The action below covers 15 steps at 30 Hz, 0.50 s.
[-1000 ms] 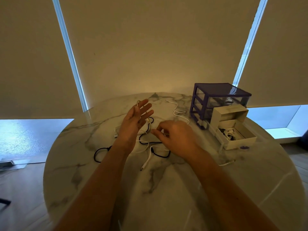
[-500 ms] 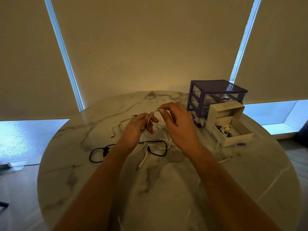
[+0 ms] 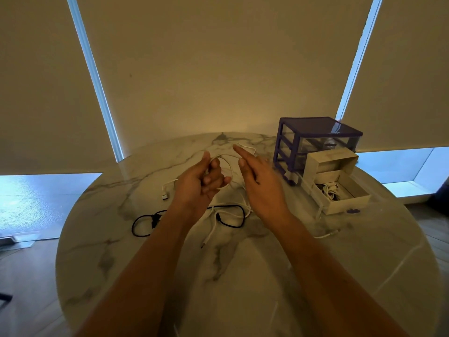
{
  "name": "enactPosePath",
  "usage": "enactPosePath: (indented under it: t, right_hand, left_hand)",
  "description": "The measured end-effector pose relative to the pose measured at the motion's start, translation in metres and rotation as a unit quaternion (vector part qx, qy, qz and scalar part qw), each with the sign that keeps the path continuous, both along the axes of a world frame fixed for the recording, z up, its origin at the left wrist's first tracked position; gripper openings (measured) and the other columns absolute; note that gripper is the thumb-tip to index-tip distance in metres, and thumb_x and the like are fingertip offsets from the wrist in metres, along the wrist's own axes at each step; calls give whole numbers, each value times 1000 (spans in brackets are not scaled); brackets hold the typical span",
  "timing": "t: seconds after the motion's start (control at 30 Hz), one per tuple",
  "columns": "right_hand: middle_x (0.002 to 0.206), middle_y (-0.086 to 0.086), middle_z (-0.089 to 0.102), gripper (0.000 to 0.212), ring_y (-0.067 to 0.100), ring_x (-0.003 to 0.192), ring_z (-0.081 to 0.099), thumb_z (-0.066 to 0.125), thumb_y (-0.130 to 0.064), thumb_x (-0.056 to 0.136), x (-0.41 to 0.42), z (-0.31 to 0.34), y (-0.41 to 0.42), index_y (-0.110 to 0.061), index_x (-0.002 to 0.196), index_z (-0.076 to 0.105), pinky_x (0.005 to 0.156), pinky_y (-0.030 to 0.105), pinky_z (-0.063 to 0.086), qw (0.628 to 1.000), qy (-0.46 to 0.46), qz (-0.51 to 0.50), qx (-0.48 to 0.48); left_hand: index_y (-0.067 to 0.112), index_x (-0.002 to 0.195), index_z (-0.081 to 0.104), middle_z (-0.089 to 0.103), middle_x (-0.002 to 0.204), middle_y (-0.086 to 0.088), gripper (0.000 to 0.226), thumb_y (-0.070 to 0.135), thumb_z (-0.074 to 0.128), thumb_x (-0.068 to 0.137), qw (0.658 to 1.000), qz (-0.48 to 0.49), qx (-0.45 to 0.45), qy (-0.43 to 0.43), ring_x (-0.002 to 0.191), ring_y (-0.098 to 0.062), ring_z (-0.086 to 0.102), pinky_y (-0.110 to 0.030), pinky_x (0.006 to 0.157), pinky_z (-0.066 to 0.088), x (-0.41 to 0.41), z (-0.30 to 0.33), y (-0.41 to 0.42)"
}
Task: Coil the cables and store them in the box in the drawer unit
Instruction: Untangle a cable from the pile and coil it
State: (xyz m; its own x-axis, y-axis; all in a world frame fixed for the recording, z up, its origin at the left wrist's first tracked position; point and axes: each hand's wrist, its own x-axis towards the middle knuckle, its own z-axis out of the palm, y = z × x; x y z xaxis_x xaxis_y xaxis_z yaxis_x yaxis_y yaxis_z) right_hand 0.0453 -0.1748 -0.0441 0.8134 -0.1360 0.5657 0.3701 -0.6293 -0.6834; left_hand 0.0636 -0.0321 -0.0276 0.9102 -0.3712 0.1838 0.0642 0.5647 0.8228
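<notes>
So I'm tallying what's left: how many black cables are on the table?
1: the black cable lies on the table beneath the forearms; part is hidden.

Table (image 3: 243, 300): round, white marble with grey veins.
Drawer unit (image 3: 315, 142): purple frame, clear drawers, standing on the table at its far right.
Box (image 3: 340, 190): white card, open, touching the drawer unit's front, with white cables inside.
Black cable (image 3: 145, 218): in loose loops, well left of the drawer unit and nearer the viewer.
White cable (image 3: 211, 233): lying beside the black cable, between it and the drawer unit.
USB plug (image 3: 165, 197): white, left of the drawer unit, beyond the black cable.
Stray white end (image 3: 326, 234): just in front of the box.
</notes>
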Motion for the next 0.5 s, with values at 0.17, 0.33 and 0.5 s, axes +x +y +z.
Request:
enactPosePath:
  t: [0.17,0.33,0.5]
  right_hand:
    - [136,-9,55,42,7,124,49,30,-50,100,2,-9,4,-41,139,43,102,30,41,998,53,39,4]
    - [116,-5,67,39,12,105,61,33,-44,101,0,-9,10,-32,132,54,88,31,49,998,47,21,-18]
    - [91,-1,66,38,15,85,60,37,-43,100,5,-13,13,-28,126,60,72,33,49,996,16,1,-85]
  left_hand:
    - [16,60,37,25,47,4,39,23,32,98,984,-47,-157,71,38,-9,25,-26,71,54,2,4,7]
    - [11,73,49,30,52,5,30,14,30,95,977,-23,-203,67,45,-8,30,-29,84,54,4,7,11]
    - [7,95,61,49,58,3,26,17,38,103,986,59,-146,48,54,-9,54,-32,88,55,7,8,12]
